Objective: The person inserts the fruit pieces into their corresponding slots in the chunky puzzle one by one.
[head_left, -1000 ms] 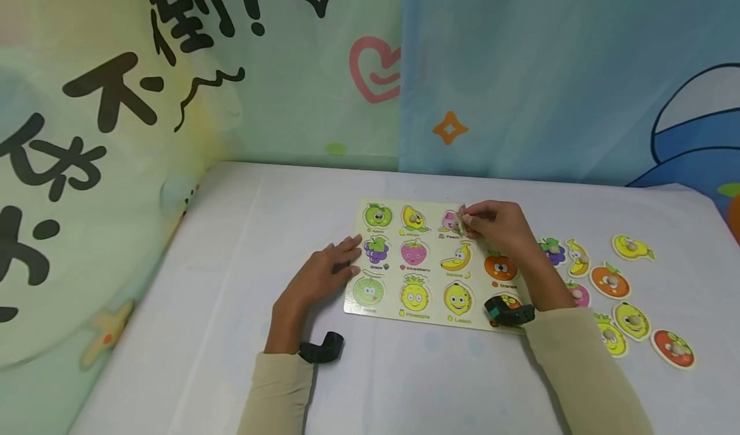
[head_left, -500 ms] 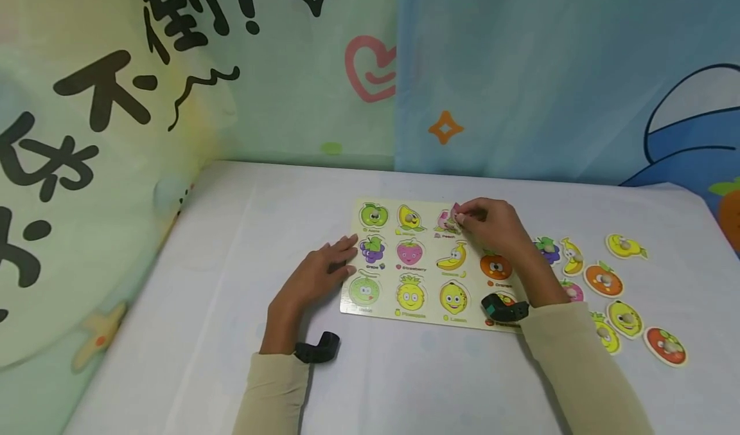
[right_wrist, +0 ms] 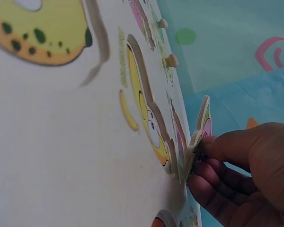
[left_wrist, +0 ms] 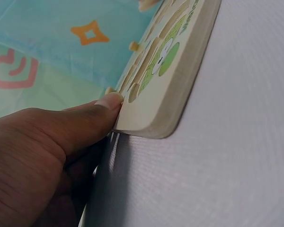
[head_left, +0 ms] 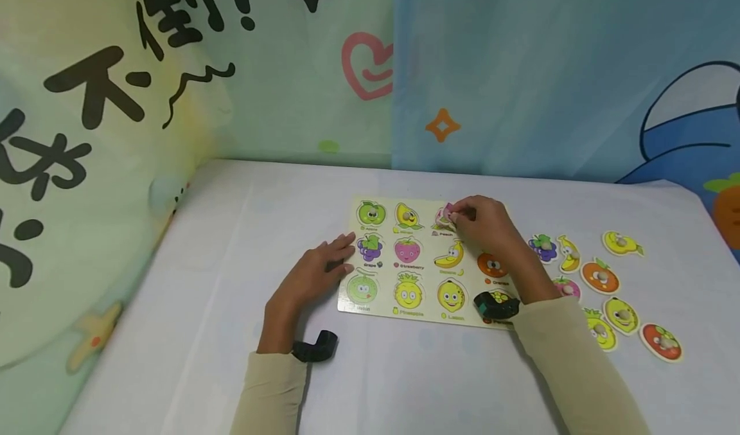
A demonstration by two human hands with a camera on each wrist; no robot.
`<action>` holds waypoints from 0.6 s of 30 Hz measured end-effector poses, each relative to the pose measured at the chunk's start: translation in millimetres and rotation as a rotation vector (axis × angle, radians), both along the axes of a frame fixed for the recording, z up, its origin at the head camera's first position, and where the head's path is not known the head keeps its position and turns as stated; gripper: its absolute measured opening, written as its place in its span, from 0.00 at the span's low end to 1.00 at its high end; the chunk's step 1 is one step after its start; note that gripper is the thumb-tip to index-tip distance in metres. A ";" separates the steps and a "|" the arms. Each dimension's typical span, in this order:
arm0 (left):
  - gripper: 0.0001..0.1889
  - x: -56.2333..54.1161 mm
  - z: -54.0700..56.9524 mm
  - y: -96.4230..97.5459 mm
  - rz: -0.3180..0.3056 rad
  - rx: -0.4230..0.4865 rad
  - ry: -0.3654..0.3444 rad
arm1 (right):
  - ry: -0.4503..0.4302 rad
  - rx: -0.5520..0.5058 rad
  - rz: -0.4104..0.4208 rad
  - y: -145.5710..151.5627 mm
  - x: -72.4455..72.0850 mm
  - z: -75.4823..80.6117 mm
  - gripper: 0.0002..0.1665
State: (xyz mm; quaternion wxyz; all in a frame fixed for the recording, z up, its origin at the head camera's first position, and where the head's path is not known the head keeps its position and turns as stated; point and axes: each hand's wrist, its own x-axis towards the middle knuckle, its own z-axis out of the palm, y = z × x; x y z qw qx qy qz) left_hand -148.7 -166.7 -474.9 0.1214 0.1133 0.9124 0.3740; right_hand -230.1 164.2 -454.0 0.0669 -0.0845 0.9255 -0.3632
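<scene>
A pale wooden fruit puzzle board [head_left: 385, 301] lies flat on the table. My right hand [head_left: 485, 226] pinches a pink peach piece [right_wrist: 207, 128] between thumb and fingers. That piece stands tilted on edge, right at the peach recess in the board's top row, as the right wrist view shows. The left hand [head_left: 315, 268] rests at the board's left edge, fingers extended; in the left wrist view its thumb [left_wrist: 92, 118] touches the board's side near a corner. Knobbed apple [head_left: 371, 213] and mango [head_left: 407, 216] pieces sit in the top row. The banana recess [right_wrist: 146, 111] shows its printed picture.
Several loose knobbed pieces lie right of the board, among them grapes [head_left: 542, 247], a banana [head_left: 569, 255], an orange [head_left: 600, 277], a lemon [head_left: 621, 315] and a tomato [head_left: 661, 343]. A printed curtain [head_left: 520, 69] hangs behind the white table [head_left: 433, 383].
My right hand has moved slightly left with the peach piece, bringing it over the peach recess. The left hand stays at the board's edge. The head view has shifted a little.
</scene>
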 end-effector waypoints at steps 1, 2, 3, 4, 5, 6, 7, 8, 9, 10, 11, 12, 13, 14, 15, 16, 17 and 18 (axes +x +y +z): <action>0.23 0.0 0.2 0.3 -0.001 0.000 -0.002 | 0.004 0.007 0.005 -0.5 -0.2 -1.5 0.16; 0.23 0.1 0.5 0.5 -0.002 -0.001 -0.004 | 0.009 0.014 0.011 -1.3 -0.2 -2.6 0.16; 0.23 0.2 0.4 0.8 -0.001 -0.001 -0.007 | 0.015 0.022 0.015 -2.1 -0.1 -3.8 0.15; 0.23 0.1 0.9 0.8 -0.001 -0.002 -0.008 | 0.027 0.030 0.019 -3.0 -0.1 -4.7 0.15; 0.23 0.1 1.5 0.8 -0.002 0.001 -0.012 | 0.038 0.038 0.025 -4.0 0.0 -5.5 0.14; 0.23 0.1 1.9 0.7 -0.003 0.002 -0.013 | 0.047 0.049 0.026 -4.9 0.1 -5.9 0.14; 0.23 0.1 2.3 0.7 -0.003 0.003 -0.014 | 0.051 0.059 0.025 -5.8 0.1 -6.1 0.14; 0.23 0.2 2.7 0.7 -0.003 0.004 -0.016 | 0.054 0.068 0.024 -6.9 0.3 -5.7 0.14; 0.23 0.3 2.9 0.6 -0.003 0.005 -0.017 | 0.052 0.075 0.022 -8.1 0.4 -5.3 0.14; 0.23 0.4 3.0 0.6 -0.003 0.006 -0.018 | 0.048 0.084 0.020 -9.2 0.2 -4.6 0.14; 0.23 0.4 2.9 0.5 -0.002 0.009 -0.019 | 0.042 0.092 0.018 -10.2 0.0 -3.8 0.14; 0.23 0.4 2.7 0.4 -0.003 0.010 -0.018 | 0.034 0.101 0.015 -11.2 -0.4 -2.9 0.14; 0.23 0.4 2.6 0.4 -0.003 0.012 -0.018 | 0.025 0.109 0.014 -12.1 -0.7 -2.1 0.14; 0.23 0.3 2.3 0.5 -0.003 0.013 -0.017 | 0.014 0.115 0.012 -12.8 -1.0 -1.3 0.14; 0.23 0.4 1.9 0.4 -0.003 0.015 -0.016 | 0.004 0.121 0.009 -13.5 -1.6 -0.6 0.14; 0.23 0.4 1.4 0.3 -0.003 0.019 -0.015 | -0.005 0.127 0.007 -14.1 -2.3 0.1 0.14; 0.23 0.6 1.0 0.3 -0.004 0.021 -0.012 | -0.013 0.131 0.006 -14.4 -2.7 0.4 0.14; 0.23 0.8 0.6 0.3 -0.002 0.022 -0.010 | -0.020 0.131 0.006 -14.8 -2.9 0.7 0.14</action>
